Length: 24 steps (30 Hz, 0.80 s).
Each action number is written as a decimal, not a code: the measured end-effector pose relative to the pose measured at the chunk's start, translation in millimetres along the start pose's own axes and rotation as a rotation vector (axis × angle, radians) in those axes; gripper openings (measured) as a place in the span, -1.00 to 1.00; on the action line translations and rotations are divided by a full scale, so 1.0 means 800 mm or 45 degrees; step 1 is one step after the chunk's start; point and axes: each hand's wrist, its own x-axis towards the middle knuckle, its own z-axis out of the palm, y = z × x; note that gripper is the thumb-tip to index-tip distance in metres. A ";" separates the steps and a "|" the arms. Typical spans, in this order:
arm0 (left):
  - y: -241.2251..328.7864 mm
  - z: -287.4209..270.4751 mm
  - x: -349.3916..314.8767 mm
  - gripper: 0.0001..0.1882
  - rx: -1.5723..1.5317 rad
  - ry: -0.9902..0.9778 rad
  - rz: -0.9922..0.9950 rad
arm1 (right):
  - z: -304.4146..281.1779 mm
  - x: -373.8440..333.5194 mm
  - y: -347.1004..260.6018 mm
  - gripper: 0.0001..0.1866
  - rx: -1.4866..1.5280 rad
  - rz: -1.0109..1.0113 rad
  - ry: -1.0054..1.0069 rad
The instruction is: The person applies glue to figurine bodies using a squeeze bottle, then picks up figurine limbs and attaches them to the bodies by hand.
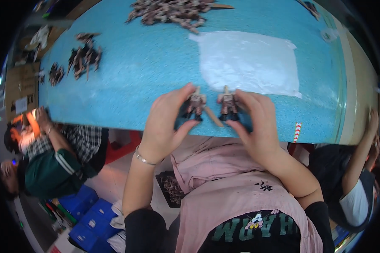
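Note:
My left hand (164, 116) holds a small brown toy figure (195, 105) upright between thumb and fingers near the table's front edge. Beside that figure, a thin tan blade-like piece (213, 117) slants down; I cannot tell whether it is joined to the figure. In my right hand (259, 120) is a similar toy figure (228, 103) with dark feet, pinched at its side. The two figures stand close together with a narrow gap between them. Just beyond lies a white sheet (249, 63) taped to the blue tabletop (147, 84).
A large heap of brown figures (169, 12) lies at the far side. Smaller piles (84, 59) sit at the left. A striped tape strip (297, 132) marks the front edge. Co-workers are at the left and right. Blue bins (93, 219) stand at lower left.

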 end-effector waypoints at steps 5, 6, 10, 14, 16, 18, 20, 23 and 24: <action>-0.011 -0.010 -0.037 -0.39 0.054 0.338 -0.004 | -0.004 -0.009 0.004 -0.55 0.058 -0.043 0.144; -0.014 -0.018 -0.063 -0.43 0.084 0.484 -0.012 | 0.000 -0.015 0.008 -0.61 0.118 -0.082 0.213; -0.062 0.001 -0.170 -0.70 -0.108 1.175 -0.466 | 0.010 -0.017 0.012 -0.76 0.197 -0.179 0.402; -0.153 0.100 -0.352 -0.87 -0.578 1.707 -1.269 | 0.010 -0.018 0.007 -0.77 0.034 -0.250 0.364; -0.176 0.188 -0.436 -0.85 -0.144 1.108 -1.771 | 0.010 -0.018 0.013 -0.74 -0.103 -0.265 0.370; -0.159 0.256 -0.470 -0.76 -0.366 0.469 -2.134 | 0.008 -0.018 0.020 -0.73 -0.120 -0.286 0.366; -0.152 0.372 -0.544 -0.61 -0.203 -0.204 -1.899 | 0.019 -0.016 0.020 -0.71 -0.110 -0.243 0.339; -0.100 0.387 -0.462 -0.53 -0.550 0.188 -1.840 | -0.009 -0.013 0.037 -0.70 -0.232 -0.295 0.290; -0.116 0.413 -0.484 -0.49 -0.659 0.215 -1.841 | -0.013 -0.016 0.034 -0.69 -0.285 -0.314 0.202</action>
